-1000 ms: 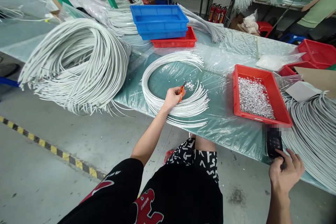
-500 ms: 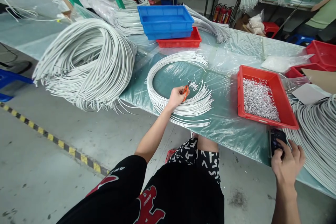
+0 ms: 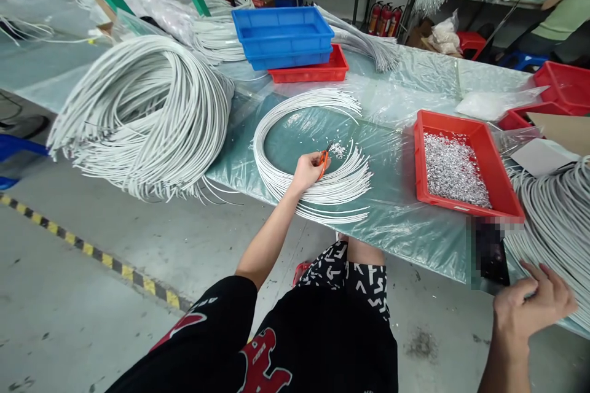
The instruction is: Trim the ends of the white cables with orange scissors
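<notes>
My left hand [image 3: 310, 171] is closed around the orange handles of a small pair of scissors [image 3: 324, 163], their dark blades pointing away from me. It rests over an open coil of white cables [image 3: 270, 163] on the table. Small white scraps [image 3: 338, 150] lie by the blade tips. At the right, my right hand [image 3: 534, 299] hovers beside the table edge, its fingers loosely stretched and nothing visible in them. Just left of it lies a dark phone [image 3: 493, 258], partly blurred out. Small shiny metal pieces [image 3: 454, 169] fill part of a red tray [image 3: 504, 187] behind the phone.
A large bundle of white cables [image 3: 138, 116] overhangs the table's front edge at the left. Blue trays [image 3: 286, 43] sit stacked on a red tray [image 3: 318, 72] at the back. More grey cables [image 3: 557, 221] lie at the far right. A person [image 3: 560, 21] is in the background.
My right hand has left the phone and shifted right and a little toward me. My left hand keeps its grip on the scissors in the same place. The view has shifted slightly.
</notes>
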Motion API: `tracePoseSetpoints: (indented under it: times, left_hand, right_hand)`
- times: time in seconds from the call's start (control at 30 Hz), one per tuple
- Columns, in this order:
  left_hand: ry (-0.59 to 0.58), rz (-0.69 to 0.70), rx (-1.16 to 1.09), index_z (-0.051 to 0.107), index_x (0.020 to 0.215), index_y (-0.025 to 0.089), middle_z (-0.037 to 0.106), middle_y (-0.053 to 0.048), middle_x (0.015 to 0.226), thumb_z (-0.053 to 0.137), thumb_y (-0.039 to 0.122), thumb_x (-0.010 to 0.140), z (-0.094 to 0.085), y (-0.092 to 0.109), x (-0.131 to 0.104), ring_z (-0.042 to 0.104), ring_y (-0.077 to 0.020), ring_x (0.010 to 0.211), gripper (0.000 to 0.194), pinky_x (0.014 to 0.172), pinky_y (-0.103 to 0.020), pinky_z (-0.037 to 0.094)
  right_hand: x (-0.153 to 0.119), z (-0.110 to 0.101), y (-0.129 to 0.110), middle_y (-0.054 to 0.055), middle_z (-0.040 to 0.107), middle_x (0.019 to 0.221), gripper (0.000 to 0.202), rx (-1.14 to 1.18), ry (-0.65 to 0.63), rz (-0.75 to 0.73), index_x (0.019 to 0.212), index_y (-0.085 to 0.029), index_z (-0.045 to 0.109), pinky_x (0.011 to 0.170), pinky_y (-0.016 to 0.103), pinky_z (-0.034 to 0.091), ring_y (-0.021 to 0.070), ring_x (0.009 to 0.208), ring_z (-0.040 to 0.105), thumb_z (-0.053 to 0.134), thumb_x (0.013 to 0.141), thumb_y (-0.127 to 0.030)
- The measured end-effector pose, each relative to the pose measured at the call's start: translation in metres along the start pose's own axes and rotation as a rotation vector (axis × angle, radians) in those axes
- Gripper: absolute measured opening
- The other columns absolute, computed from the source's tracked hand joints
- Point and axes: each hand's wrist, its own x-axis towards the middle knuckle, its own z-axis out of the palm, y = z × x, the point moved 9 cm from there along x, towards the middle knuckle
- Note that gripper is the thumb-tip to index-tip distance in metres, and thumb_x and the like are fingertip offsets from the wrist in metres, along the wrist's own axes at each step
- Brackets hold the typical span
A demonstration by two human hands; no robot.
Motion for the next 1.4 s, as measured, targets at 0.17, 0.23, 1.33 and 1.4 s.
tracePoseSetpoints:
  times: [0.17,0.23,1.33,1.4]
  left_hand:
    - [0.012,0.013,0.010,0.061,0.070,0.014,0.045,0.003,0.061,0.073,0.044,0.074,0.000,-0.002,0.002,0.035,-0.0072,0.056,0.033,0.054,-0.023,0.028]
    - [0.020,0.021,0.024,0.060,0.071,0.014,0.046,0.003,0.061,0.070,0.047,0.076,-0.001,-0.004,0.003,0.036,-0.0075,0.055,0.034,0.054,-0.023,0.029]
    - [-0.272,0.410,0.509,0.056,0.068,0.018,0.049,0.001,0.060,0.058,0.037,0.088,0.052,0.044,-0.051,0.037,-0.0110,0.056,0.028,0.059,-0.025,0.032]
    - [-0.316,0.442,0.480,0.055,0.068,0.018,0.048,0.001,0.059,0.058,0.039,0.089,0.057,0.050,-0.057,0.037,-0.0111,0.056,0.030,0.058,-0.025,0.032]
  right_hand:
    - [0.004,-0.002,-0.026,0.016,0.076,0.104,0.032,0.128,-0.106,0.122,0.099,-0.020,0.076,0.091,0.055,0.053,0.0380,0.102,0.071,0.049,0.083,-0.024]
    - [-0.002,0.009,-0.046,0.014,0.075,0.097,0.028,0.299,-0.262,0.250,0.105,-0.019,0.073,0.083,0.049,0.056,0.0335,0.091,0.073,0.053,0.088,-0.027]
    - [-0.035,0.147,-0.291,0.002,0.067,0.074,0.034,1.219,-1.114,0.260,0.084,-0.020,0.064,0.059,0.028,0.038,0.0147,0.063,0.053,0.068,0.085,-0.053]
    - [-0.042,0.150,-0.287,0.003,0.068,0.072,0.037,1.231,-1.084,0.352,0.084,-0.019,0.064,0.058,0.029,0.040,0.0143,0.060,0.052,0.069,0.083,-0.056]
